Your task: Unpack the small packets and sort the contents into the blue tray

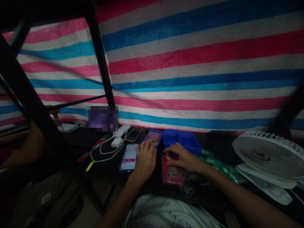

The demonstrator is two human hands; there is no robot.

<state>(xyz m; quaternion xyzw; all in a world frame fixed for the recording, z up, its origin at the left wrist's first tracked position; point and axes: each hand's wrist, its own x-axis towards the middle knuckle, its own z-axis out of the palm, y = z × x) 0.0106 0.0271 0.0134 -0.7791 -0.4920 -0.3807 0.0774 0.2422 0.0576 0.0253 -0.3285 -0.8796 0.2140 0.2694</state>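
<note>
My left hand [145, 158] reaches over the near edge of a small blue tray [160, 139], its fingers stretched forward. Inside that tray lies a flat red packet [153, 135] with a clear, shiny cover; my fingertips are at its near end. Bent at the fingers, my right hand [179, 156] has its thumb and fingers on the upper part of another red packet [173, 175] in clear plastic. This packet rests on the dark table, with crumpled clear wrap [187, 189] at its lower end. A phone with a lit screen [128, 158] lies just left of my left hand.
A divided blue tray [190, 141] stands behind my right hand. Green plastic packets [220, 166] and a white clip fan [263, 156] are on the right. A second phone [134, 134], a white power strip [123, 129] and cables lie left. Another person's arm [35, 142] shows beyond the black frame.
</note>
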